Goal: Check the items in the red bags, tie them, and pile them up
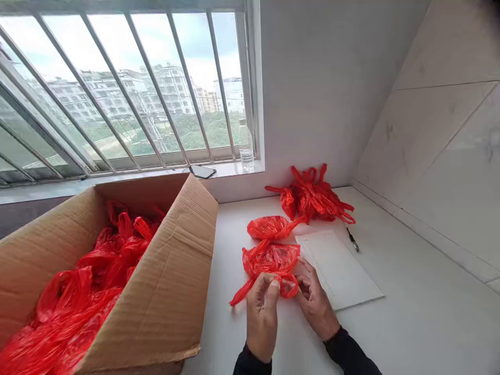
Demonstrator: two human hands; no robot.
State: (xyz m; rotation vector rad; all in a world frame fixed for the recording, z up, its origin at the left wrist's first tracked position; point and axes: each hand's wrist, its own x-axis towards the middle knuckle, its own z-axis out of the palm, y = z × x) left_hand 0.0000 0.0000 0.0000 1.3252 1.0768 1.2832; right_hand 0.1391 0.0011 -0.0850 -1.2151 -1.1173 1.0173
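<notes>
A thin red plastic bag (273,259) lies on the white tabletop in front of me. My left hand (262,313) pinches the near edge of it between thumb and fingers. On the other side, my right hand (317,301) has its fingers curled at a small loop of the same bag, the index finger resting along its right side. Just beyond lies a second red plastic bag (267,227), its strap trailing to the right; I cannot tell whether the two are joined.
An open cardboard box (167,271) full of red bags (105,265) stands at the left. A pile of red bags (316,198) lies by the back wall. A white pad (339,268) and a pen (352,239) are at right. A phone (201,171) and bottle (246,151) sit on the windowsill.
</notes>
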